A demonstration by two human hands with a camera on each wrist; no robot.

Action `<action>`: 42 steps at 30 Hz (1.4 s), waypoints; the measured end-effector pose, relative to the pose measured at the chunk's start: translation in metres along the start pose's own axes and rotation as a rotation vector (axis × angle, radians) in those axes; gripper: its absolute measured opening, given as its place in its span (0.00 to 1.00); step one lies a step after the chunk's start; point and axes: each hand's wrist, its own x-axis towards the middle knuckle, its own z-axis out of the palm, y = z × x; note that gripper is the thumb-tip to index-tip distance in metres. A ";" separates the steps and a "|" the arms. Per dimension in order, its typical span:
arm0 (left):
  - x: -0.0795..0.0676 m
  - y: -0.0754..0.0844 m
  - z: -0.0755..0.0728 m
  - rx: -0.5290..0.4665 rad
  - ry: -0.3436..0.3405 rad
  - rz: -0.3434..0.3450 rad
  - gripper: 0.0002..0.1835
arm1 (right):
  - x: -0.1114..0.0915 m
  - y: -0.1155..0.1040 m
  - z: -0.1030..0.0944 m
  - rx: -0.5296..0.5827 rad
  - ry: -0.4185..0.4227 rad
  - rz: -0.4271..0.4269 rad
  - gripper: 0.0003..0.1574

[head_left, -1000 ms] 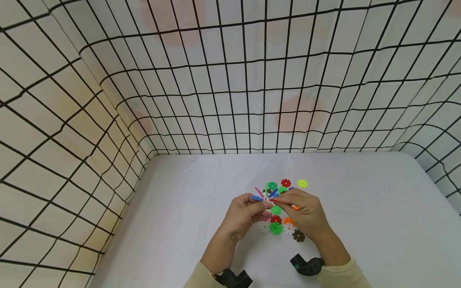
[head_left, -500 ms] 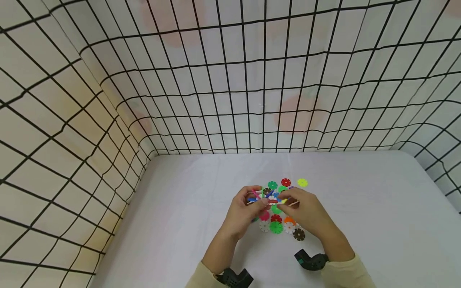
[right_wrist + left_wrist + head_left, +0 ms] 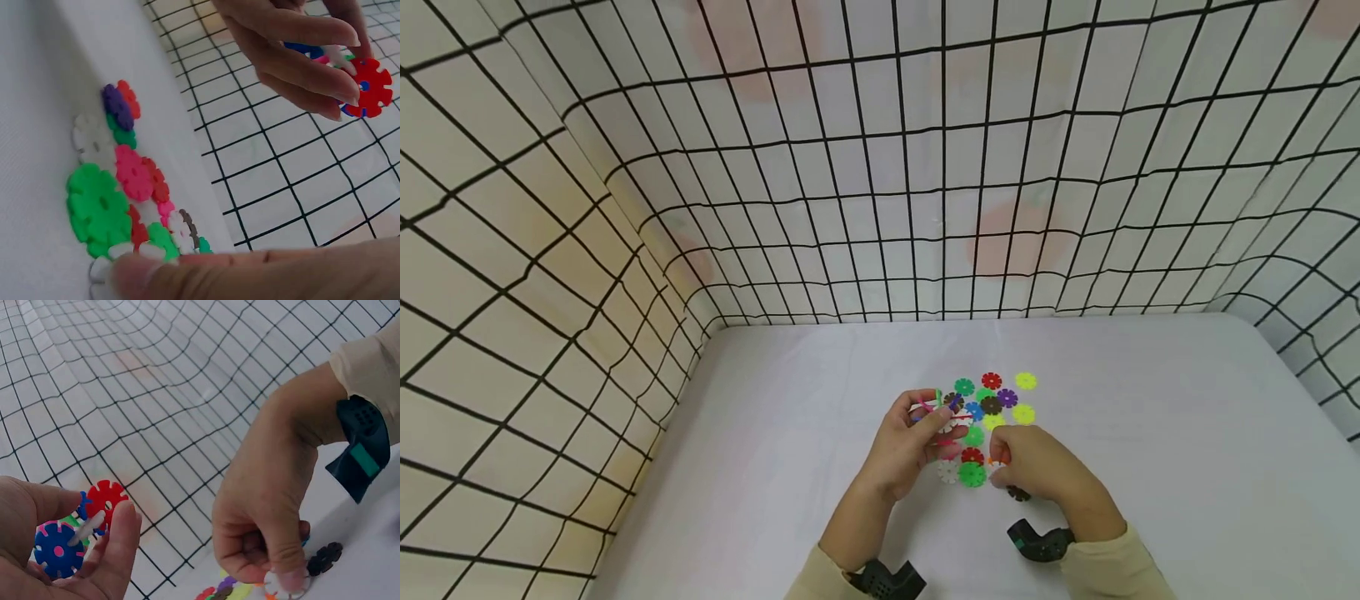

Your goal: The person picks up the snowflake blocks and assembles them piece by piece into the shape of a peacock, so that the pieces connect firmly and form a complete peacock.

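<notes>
My left hand (image 3: 895, 454) holds a cluster of slotted snowflake discs joined edge to edge, raised off the table. In the left wrist view a white disc at its middle stands edge-on, with a red disc (image 3: 107, 503) and a blue disc (image 3: 59, 550) fitted around it. Pink and green discs are partly hidden behind the fingers. Down at the loose pieces, my right hand (image 3: 1048, 467) has its fingers curled, with thumb and fingers pinching a white disc (image 3: 287, 586). Beside that disc lies a brown disc (image 3: 325, 559).
Loose discs in several colours lie on the white table (image 3: 790, 400), among them a bright green disc (image 3: 972, 475), a purple disc (image 3: 1007, 398) and a yellow disc (image 3: 1026, 381). Black grid lines cover the pale walls (image 3: 880, 192) behind and at both sides.
My right hand has drawn away from the joined discs, leaving the red one attached, and come down nearer to me onto a white disc. My left hand stays almost in place.
</notes>
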 end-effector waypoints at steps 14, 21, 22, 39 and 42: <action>-0.007 -0.006 0.005 0.190 -0.122 0.042 0.22 | -0.023 -0.027 -0.021 0.681 0.406 -0.215 0.16; -0.012 -0.009 0.006 0.360 -0.150 0.071 0.17 | -0.026 -0.029 -0.016 0.730 0.387 -0.310 0.13; -0.012 -0.009 0.006 0.387 -0.138 0.074 0.17 | -0.025 -0.029 -0.017 0.724 0.385 -0.325 0.13; -0.004 -0.006 0.000 0.420 -0.120 0.247 0.17 | -0.018 -0.025 -0.018 0.732 0.382 -0.436 0.10; -0.004 -0.005 -0.002 0.411 -0.131 0.245 0.17 | -0.019 -0.026 -0.019 0.721 0.390 -0.422 0.09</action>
